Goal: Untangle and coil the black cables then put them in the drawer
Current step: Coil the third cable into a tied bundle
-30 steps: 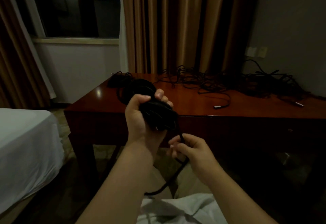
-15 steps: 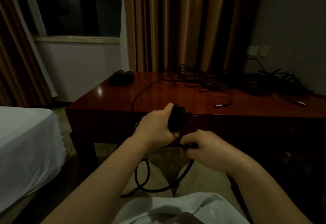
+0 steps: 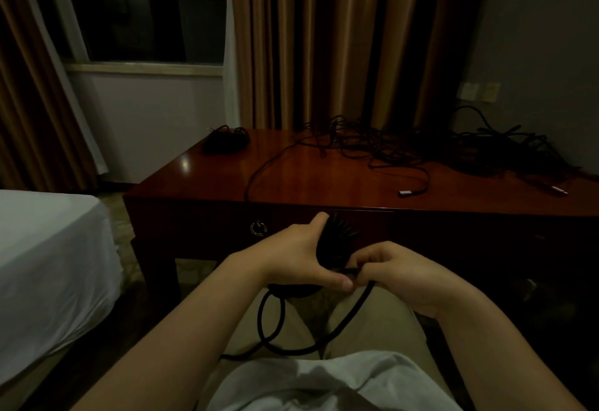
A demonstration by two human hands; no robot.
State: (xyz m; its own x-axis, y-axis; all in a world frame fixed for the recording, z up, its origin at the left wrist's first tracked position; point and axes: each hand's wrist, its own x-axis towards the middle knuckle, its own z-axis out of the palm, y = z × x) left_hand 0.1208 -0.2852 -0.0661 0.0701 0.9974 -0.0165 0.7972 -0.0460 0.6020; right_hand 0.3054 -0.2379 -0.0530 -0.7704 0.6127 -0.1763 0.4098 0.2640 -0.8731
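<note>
Left hand grips a limp, springy coiled black cable bundle while right hand pinches its loose tail, seemingly best controlled near the bundle.

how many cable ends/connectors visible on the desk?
2. A silver plug lies near the desk's front edge, right of centre; a thin light-tipped one lies far right. More may be hidden in the tangle.

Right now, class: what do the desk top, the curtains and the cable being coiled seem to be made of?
Desk top: probably wood or veneer, glossy lacquer; reddish-brown, mirrors light spots.
Curtains: woven fabric, slight sheen; hang in soft vertical folds.
Cable: likely rubber or plastic sheath, matte black; bends in smooth loops between the left hand and right hand.
</note>
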